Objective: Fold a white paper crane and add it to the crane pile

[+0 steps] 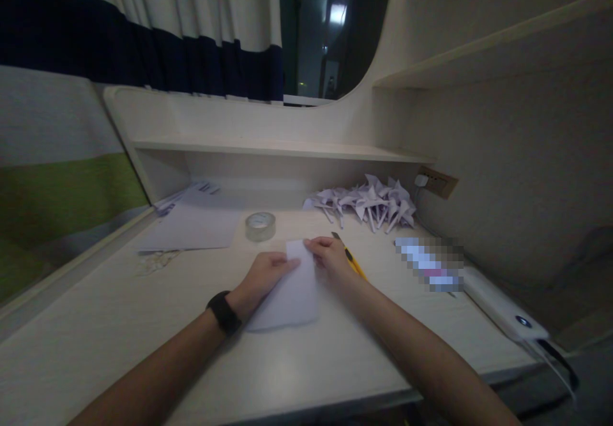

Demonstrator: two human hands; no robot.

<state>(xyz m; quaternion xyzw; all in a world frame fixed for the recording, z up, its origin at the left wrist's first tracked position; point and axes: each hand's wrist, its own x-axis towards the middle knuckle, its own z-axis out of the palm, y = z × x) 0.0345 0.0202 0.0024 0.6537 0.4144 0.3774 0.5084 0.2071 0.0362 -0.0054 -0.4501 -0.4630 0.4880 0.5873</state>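
- While both hands hold its far end, the white paper (294, 301) lies on the worktop (211, 368), nearer the front than the roll of tape (260, 228); its layers cannot be counted.
- Left hand (262, 279): grip pinching the paper's left edge, thumb on top, fingers partly hidden.
- Right hand (334, 258): grip pinching the far right corner; the yellow cutter (353, 262) lies just beside it.
- Handling (judged): light and flexible, easily creased, liable to tear if tugged and to slide if unheld.
- Hold (judged): best taken at opposite edges near the corners, with flat thumbs and gentle pressure.
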